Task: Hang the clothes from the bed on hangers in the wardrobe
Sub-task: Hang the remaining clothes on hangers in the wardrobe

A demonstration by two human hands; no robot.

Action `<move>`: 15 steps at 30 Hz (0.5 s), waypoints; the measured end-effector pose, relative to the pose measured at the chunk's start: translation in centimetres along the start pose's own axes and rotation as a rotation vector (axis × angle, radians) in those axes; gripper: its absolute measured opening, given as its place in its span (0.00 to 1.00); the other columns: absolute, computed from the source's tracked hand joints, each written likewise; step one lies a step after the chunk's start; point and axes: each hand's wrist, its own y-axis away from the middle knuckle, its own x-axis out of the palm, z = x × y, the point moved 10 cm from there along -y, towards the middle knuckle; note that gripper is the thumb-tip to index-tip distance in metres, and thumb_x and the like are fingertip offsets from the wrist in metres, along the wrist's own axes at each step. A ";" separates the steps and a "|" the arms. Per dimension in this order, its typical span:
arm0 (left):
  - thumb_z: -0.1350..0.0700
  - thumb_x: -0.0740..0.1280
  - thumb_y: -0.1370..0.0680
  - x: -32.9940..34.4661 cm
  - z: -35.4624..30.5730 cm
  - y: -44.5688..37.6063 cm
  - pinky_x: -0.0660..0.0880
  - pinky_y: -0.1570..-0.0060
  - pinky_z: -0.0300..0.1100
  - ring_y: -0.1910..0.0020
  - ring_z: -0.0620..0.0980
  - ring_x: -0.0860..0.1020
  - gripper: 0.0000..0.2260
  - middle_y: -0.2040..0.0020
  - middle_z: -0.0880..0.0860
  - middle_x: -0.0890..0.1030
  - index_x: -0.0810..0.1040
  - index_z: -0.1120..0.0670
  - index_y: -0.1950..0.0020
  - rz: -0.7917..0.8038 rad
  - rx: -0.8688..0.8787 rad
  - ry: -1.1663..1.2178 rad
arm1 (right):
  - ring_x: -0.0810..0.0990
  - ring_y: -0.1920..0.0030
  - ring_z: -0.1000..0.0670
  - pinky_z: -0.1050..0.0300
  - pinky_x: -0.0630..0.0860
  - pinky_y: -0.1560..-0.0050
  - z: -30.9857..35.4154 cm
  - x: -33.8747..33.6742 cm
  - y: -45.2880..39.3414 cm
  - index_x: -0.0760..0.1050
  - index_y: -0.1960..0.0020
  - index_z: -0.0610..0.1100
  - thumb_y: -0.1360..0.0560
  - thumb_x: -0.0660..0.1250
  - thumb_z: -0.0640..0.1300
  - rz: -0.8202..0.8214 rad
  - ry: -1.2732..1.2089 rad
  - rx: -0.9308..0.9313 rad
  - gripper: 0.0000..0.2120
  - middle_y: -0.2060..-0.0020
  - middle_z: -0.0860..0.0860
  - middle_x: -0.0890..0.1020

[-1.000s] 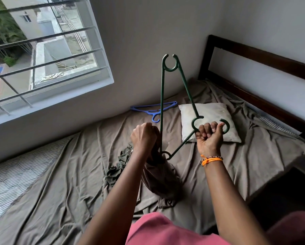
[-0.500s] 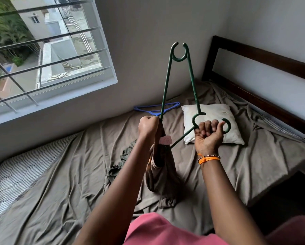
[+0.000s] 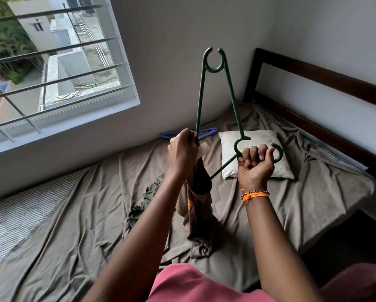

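- At the right hand's (image 3: pixel 255 164) grip, fingers stay clenched round the green hanger's (image 3: pixel 231 101) hook, held higher than a second ago.
- Left hand (image 3: pixel 182 152), fist raised, grips the hanger's other arm and a brown garment (image 3: pixel 195 205).
- Below both grips, the garment hangs to the bed (image 3: pixel 313 192).

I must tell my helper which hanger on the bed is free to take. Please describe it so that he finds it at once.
Start at the barred window and look down to the bed with the grey-brown sheet. The flat blue plastic hanger lies at the wall, left of the white pillow. Unlike the dark green plastic hanger, no hand holds it.
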 end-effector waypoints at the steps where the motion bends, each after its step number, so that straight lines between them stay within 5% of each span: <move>1: 0.53 0.62 0.22 0.1 0.0 0.0 0.64 0.63 0.46 0.60 0.63 0.72 0.13 0.63 0.57 0.78 0.70 0.56 0.65 0.001 -0.001 0.013 | 0.57 0.78 0.55 0.62 0.52 0.76 0.1 -0.5 0.0 0.61 0.75 0.49 0.24 0.54 0.54 -0.006 0.021 0.000 0.22 0.80 0.55 0.58; 7: 0.58 0.61 0.21 0.2 0.2 -1.2 0.64 0.69 0.39 0.72 0.42 0.65 0.16 0.75 0.44 0.69 0.68 0.53 0.69 0.011 -0.083 0.407 | 0.57 0.77 0.54 0.61 0.51 0.74 -0.6 -3.1 0.2 0.61 0.74 0.49 0.25 0.54 0.51 -0.014 0.110 0.052 0.19 0.80 0.54 0.58; 11: 0.60 0.61 0.21 -0.5 2.2 -2.4 0.63 0.72 0.37 0.69 0.45 0.66 0.11 0.67 0.53 0.70 0.73 0.55 0.64 0.019 -0.247 0.601 | 0.57 0.80 0.57 0.64 0.54 0.80 0.1 -3.7 -0.3 0.62 0.74 0.50 0.29 0.63 0.58 0.128 0.258 0.102 0.21 0.81 0.56 0.59; 15: 0.62 0.63 0.22 0.2 5.2 -2.2 0.67 0.78 0.29 0.78 0.42 0.73 0.08 0.71 0.52 0.77 0.77 0.58 0.60 0.150 -0.484 0.757 | 0.51 0.81 0.56 0.68 0.54 0.82 2.3 -2.3 -1.2 0.64 0.76 0.51 0.39 0.72 0.65 0.289 0.439 0.117 0.24 0.82 0.55 0.54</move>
